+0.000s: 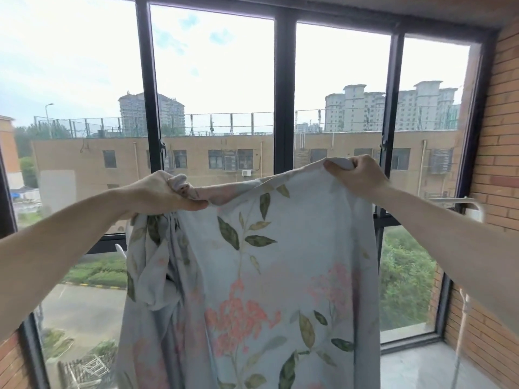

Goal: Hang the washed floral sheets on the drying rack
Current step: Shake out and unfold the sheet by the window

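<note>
A pale blue floral sheet with pink blossoms and green leaves hangs down in front of me, held up by its top edge. My left hand grips a bunched part of that edge at the left. My right hand grips the top edge at the right, slightly higher. The cloth between my hands sags a little and falls out of the frame at the bottom. A white rack bar shows behind my right forearm, and a white tip pokes out left of the sheet; the sheet hides whatever lies between them.
Large dark-framed windows fill the wall ahead. A brick wall closes the right side, with a pale tiled floor at the bottom right. A thin white pole stands near the brick wall.
</note>
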The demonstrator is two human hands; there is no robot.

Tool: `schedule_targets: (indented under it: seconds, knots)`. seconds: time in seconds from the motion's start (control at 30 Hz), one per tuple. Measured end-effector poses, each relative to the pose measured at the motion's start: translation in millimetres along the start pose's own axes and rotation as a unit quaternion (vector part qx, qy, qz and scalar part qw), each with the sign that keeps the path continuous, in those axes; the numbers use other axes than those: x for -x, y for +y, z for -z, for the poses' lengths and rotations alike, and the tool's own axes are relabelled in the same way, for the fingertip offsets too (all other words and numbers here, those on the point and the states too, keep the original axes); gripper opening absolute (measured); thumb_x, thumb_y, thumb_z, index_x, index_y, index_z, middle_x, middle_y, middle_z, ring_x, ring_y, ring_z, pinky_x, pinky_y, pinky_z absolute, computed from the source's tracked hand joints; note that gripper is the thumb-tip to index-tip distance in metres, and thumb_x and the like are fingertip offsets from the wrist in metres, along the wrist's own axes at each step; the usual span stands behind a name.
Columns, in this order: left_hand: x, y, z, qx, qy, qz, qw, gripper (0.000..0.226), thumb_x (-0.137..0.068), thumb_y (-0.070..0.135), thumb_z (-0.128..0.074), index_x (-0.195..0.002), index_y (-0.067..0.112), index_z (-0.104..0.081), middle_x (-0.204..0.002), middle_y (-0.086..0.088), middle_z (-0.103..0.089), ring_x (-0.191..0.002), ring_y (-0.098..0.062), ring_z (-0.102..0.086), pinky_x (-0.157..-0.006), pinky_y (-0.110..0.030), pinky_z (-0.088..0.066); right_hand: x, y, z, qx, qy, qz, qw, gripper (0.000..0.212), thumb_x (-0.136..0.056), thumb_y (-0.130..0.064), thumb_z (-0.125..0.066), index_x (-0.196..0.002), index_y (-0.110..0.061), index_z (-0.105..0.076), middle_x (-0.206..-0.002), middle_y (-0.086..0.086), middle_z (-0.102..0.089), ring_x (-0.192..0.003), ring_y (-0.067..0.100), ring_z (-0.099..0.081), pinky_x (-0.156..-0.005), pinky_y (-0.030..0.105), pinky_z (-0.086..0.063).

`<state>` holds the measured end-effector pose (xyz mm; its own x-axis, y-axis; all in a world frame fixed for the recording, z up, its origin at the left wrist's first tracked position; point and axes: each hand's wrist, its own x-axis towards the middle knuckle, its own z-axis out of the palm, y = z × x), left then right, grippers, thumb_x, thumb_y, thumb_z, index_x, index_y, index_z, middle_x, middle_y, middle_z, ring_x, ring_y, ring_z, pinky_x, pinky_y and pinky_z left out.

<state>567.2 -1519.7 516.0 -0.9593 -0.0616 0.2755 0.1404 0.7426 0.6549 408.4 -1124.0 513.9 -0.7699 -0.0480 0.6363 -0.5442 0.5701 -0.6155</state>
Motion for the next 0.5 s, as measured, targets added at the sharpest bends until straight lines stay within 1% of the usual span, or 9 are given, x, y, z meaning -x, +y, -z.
schedule_targets:
  seconds: [0.07,0.1,0.17,0.2,0.27,0.33,0.37,0.43,0.5]
  knots:
    - [-7.6,-8.0,-2.6,0.028,0.038,0.008,0.999,0.034,-0.082,0.031,-0.087,-0.072,0.015,-0.059,-0.077,0.001,-0.048,-0.072,-0.012,-0.048,-0.068,-0.029,-0.037,7.5,2.0,-1.3,-0.008,-0.032,-0.002,0.999,0.059,-0.084,-0.059,-0.076,-0.056,-0.019,-0.043,-0.049,-0.006,-0.041,-0.043,0.012,-0.037,-0.039,0.02,-0.027]
    - [-10.6,-12.6,-1.9,0.033,0.056,0.01,0.998,0.031,-0.081,0.032,-0.086,-0.083,0.012,-0.063,-0.085,-0.003,-0.05,-0.079,-0.018,-0.051,-0.073,-0.033,-0.039,11.9,4.0,-2.0,-0.013,-0.058,-0.009,0.998,0.056,-0.083,-0.057,-0.078,-0.057,-0.016,-0.05,-0.05,-0.006,-0.045,-0.042,0.011,-0.039,-0.039,0.019,-0.03]
    - [-12.5,-15.0,2.5,0.041,0.076,0.029,0.996,0.041,-0.082,0.029,-0.083,-0.096,-0.005,-0.063,-0.093,-0.016,-0.063,-0.088,-0.029,-0.062,-0.082,-0.038,-0.049,22.3,11.4,-1.9,-0.006,-0.127,-0.027,0.991,0.048,-0.079,-0.054,-0.083,-0.068,-0.01,-0.066,-0.057,-0.005,-0.059,-0.046,0.01,-0.051,-0.043,0.02,-0.039]
    - [-12.3,-15.2,5.8,0.055,0.087,0.04,0.994,0.039,-0.083,0.026,-0.083,-0.102,-0.004,-0.066,-0.101,-0.02,-0.068,-0.095,-0.035,-0.067,-0.088,-0.042,-0.053,28.1,16.9,-1.3,0.019,-0.165,-0.028,0.986,0.048,-0.076,-0.054,-0.085,-0.072,-0.009,-0.072,-0.062,-0.006,-0.067,-0.05,0.009,-0.057,-0.046,0.02,-0.044]
    - [-12.4,-18.4,12.0,0.077,0.099,0.053,0.991,0.04,-0.076,0.034,-0.087,-0.104,0.01,-0.073,-0.111,-0.013,-0.073,-0.102,-0.038,-0.071,-0.095,-0.052,-0.057,40.7,33.2,-0.3,0.089,-0.237,-0.015,0.967,0.037,-0.073,-0.056,-0.087,-0.074,-0.021,-0.079,-0.071,-0.008,-0.076,-0.06,0.005,-0.067,-0.055,0.023,-0.053]
    - [-17.4,-25.5,16.6,0.071,0.118,0.058,0.989,0.052,-0.063,0.047,-0.091,-0.103,0.017,-0.075,-0.108,-0.009,-0.077,-0.099,-0.035,-0.074,-0.093,-0.057,-0.058,52.6,53.9,-4.1,0.133,-0.301,-0.015,0.944,0.027,-0.073,-0.052,-0.088,-0.077,-0.027,-0.08,-0.08,-0.007,-0.078,-0.072,0.006,-0.073,-0.068,0.029,-0.059]
    - [-21.3,-32.1,19.2,0.076,0.123,0.061,0.988,0.054,-0.061,0.048,-0.091,-0.103,0.018,-0.076,-0.105,-0.009,-0.077,-0.097,-0.033,-0.075,-0.091,-0.057,-0.059,57.7,64.8,-7.4,0.154,-0.32,-0.019,0.935,0.025,-0.074,-0.047,-0.088,-0.08,-0.025,-0.079,-0.082,-0.007,-0.078,-0.077,0.009,-0.074,-0.072,0.031,-0.06]
    - [-33.3,-50.9,26.2,0.086,0.135,0.069,0.985,0.053,-0.062,0.05,-0.092,-0.103,0.021,-0.076,-0.101,-0.007,-0.078,-0.093,-0.03,-0.076,-0.088,-0.055,-0.061,62.9,87.8,-10.3,0.2,-0.335,-0.021,0.921,0.022,-0.077,-0.042,-0.085,-0.083,-0.023,-0.075,-0.083,-0.008,-0.077,-0.082,0.013,-0.075,-0.073,0.032,-0.061]
    - [-54.9,-82.2,36.7,0.086,0.144,0.072,0.983,0.06,-0.057,0.062,-0.093,-0.102,0.025,-0.076,-0.1,-0.003,-0.078,-0.091,-0.028,-0.077,-0.084,-0.054,-0.063,63.8,105.8,-7.3,0.18,-0.333,-0.041,0.925,0.029,-0.082,-0.05,-0.08,-0.086,-0.022,-0.072,-0.085,-0.008,-0.077,-0.08,0.011,-0.073,-0.072,0.03,-0.058]
